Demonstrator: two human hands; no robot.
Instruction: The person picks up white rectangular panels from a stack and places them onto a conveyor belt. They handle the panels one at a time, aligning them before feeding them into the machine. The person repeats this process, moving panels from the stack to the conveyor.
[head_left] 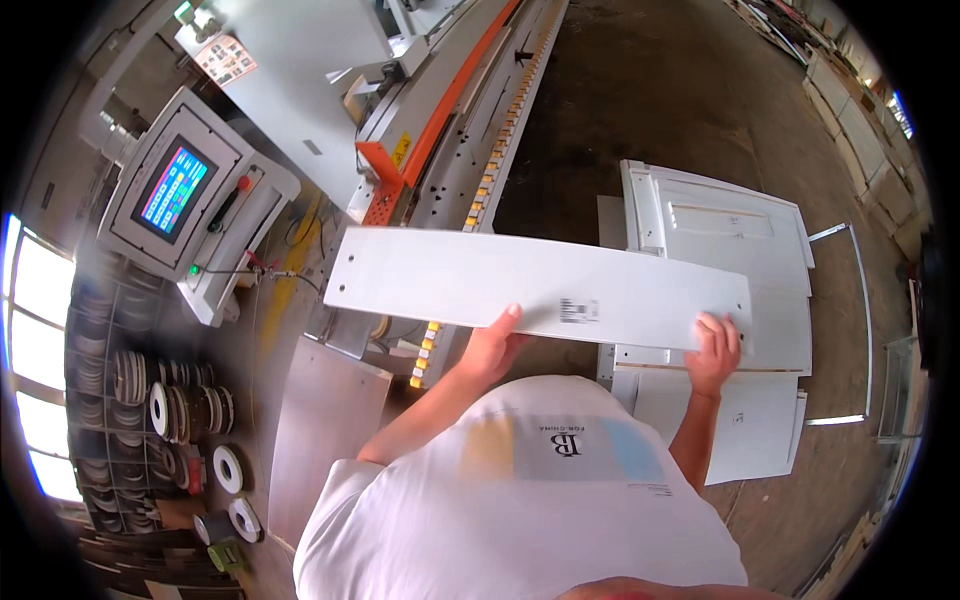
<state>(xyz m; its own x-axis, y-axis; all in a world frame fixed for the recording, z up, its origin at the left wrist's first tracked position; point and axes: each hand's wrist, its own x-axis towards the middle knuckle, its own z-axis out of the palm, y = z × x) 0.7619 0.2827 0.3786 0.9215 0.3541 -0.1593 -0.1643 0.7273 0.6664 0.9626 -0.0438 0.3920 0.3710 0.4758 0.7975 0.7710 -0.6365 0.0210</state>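
A long white board (pixel 450 275) with small dark holes at both ends and a printed label (pixel 578 311) lies across in front of me, held in both hands. My left hand (pixel 493 347) grips its near edge around the middle, thumb on top and the other fingers hidden underneath. At the right end, my right hand (pixel 713 348) is closed on the near corner, fingers over the top face. The board's left end reaches over the near end of a long machine (pixel 432 165) with an orange rail and a track of yellow and white blocks (pixel 487 185).
Stacked white panels (pixel 720 420) lie to the right, beside a white metal frame (pixel 866 330). On the left stands a control panel with a lit screen (pixel 175 190). Rolls of edge banding (pixel 228 468) sit on the floor and rack. A flat metal table (pixel 325 425) is by my left arm.
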